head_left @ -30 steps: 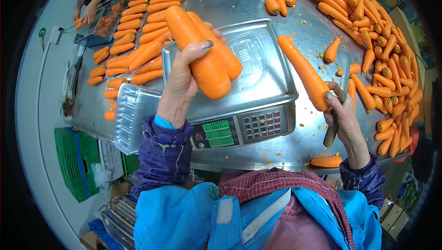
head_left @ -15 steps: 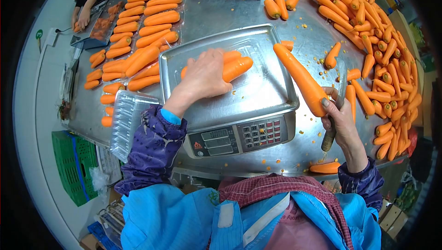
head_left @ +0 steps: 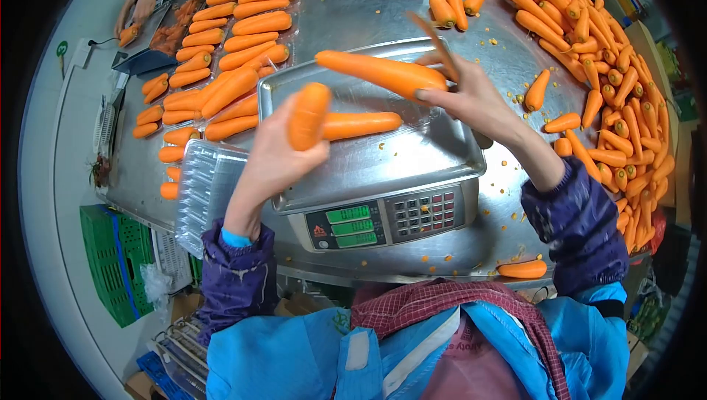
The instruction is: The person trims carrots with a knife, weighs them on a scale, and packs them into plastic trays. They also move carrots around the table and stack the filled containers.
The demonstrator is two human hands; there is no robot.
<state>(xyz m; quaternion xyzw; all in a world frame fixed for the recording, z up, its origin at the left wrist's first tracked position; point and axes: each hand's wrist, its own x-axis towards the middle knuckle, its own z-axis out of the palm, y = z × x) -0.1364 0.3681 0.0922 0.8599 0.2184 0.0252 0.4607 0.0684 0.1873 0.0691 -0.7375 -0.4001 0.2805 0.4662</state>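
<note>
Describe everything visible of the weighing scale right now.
The scale stands on the steel table, its front toward the person. On top is a wide, shiny rectangular metal pan with a raised rim, speckled with orange bits. The sloped front panel shows three green lit readouts beside a keypad. One carrot lies on the pan.

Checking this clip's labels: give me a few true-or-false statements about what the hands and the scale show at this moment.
1. The left hand holds a short carrot. True.
2. The right hand is empty. False: its fingers grip a long carrot.
3. A third carrot lies on the scale pan. True.
4. The scale display is dark. False: it glows green.
</note>
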